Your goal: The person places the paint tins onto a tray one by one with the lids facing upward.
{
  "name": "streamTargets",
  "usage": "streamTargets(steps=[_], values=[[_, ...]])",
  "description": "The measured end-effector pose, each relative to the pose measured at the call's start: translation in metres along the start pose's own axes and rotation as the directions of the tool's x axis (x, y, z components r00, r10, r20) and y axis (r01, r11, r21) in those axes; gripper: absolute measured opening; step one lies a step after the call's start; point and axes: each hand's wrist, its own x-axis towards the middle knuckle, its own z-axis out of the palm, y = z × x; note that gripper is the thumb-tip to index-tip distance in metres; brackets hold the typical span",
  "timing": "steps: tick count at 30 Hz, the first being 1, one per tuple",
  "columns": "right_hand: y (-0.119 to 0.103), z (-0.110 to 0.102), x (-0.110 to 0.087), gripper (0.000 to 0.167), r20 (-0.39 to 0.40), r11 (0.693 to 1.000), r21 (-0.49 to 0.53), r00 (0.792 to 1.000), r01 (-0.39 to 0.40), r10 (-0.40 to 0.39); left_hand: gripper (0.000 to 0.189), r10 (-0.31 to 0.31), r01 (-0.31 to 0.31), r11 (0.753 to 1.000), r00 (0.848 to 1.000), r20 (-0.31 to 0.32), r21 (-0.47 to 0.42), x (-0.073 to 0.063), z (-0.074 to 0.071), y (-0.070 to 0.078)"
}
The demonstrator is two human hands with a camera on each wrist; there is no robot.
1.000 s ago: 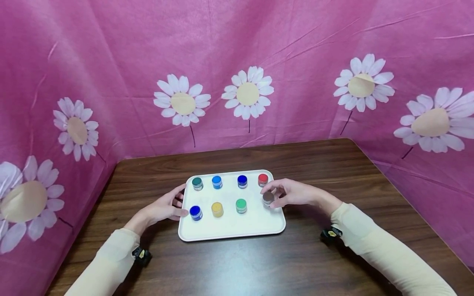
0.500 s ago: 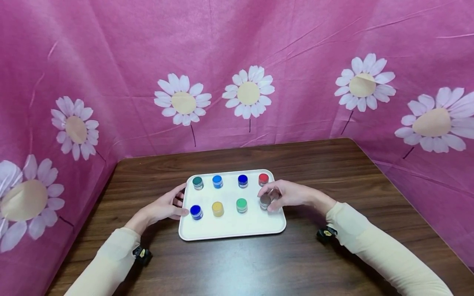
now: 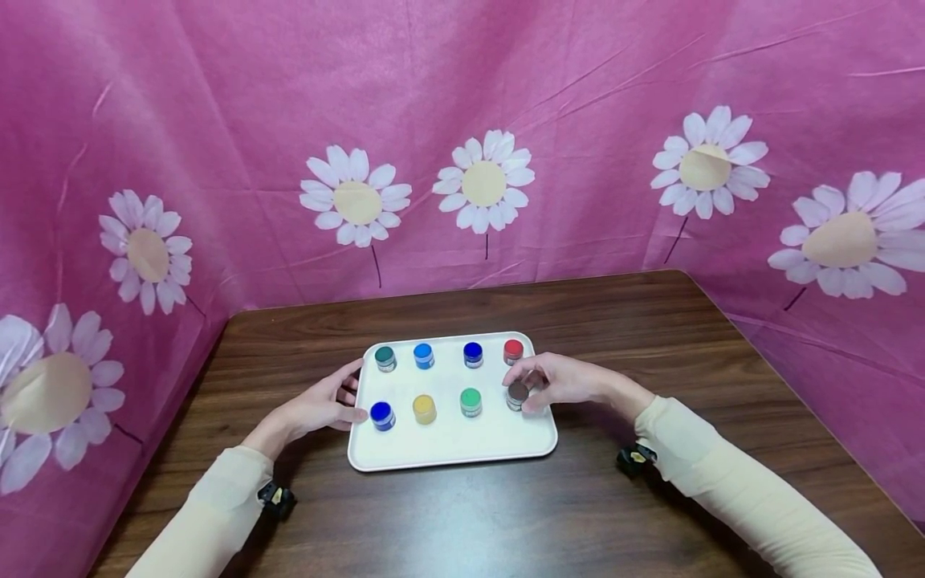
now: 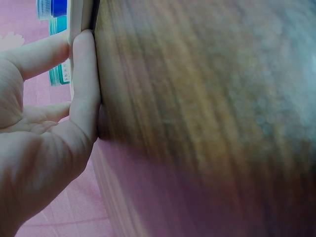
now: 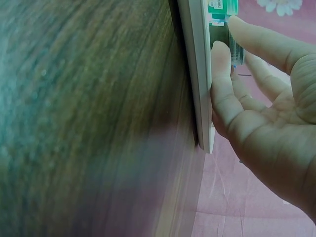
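Note:
A small paint jar with a brown lid (image 3: 517,393) stands at the right end of the front row on a white tray (image 3: 448,449). My right hand (image 3: 567,379) pinches it between thumb and fingers; the right wrist view shows the brown jar (image 5: 220,35) between the fingertips, low against the tray. At the tray's left edge my left hand (image 3: 318,408) rests with fingers spread, thumb and fingers touching the rim. Nearest to it is a dark blue paint jar (image 3: 382,415). Just behind the right fingers sits a red-lidded jar (image 3: 513,351).
Yellow (image 3: 424,409) and green (image 3: 470,402) jars share the front row. Behind them stand dark green (image 3: 385,358), light blue (image 3: 423,356) and dark blue (image 3: 473,354) jars. The tray lies on a wooden table (image 3: 448,522), with a pink flowered cloth (image 3: 578,201) around its far sides.
My right hand has shifted the brown-lidded jar slightly left and toward the front of the tray, then held it there. My left hand has stayed at the tray's edge.

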Motion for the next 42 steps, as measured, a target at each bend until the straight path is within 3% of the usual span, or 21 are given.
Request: streamTargets(steps=[8,42], values=[[-0.0009,0.0020,-0.0007,0.050,-0.003,1.000,0.019,1.000,-0.011,0.011,0.102,-0.004,0.004,1.000,1.000,-0.006,0.007,-0.0003,-0.0005,0.0002],[-0.0063,-0.0010,-0.0032,0.048,0.000,0.999,0.018,0.999,-0.038,0.038,0.101,-0.006,0.006,0.999,1.000,0.024,0.032,-0.0009,-0.0030,0.0042]])
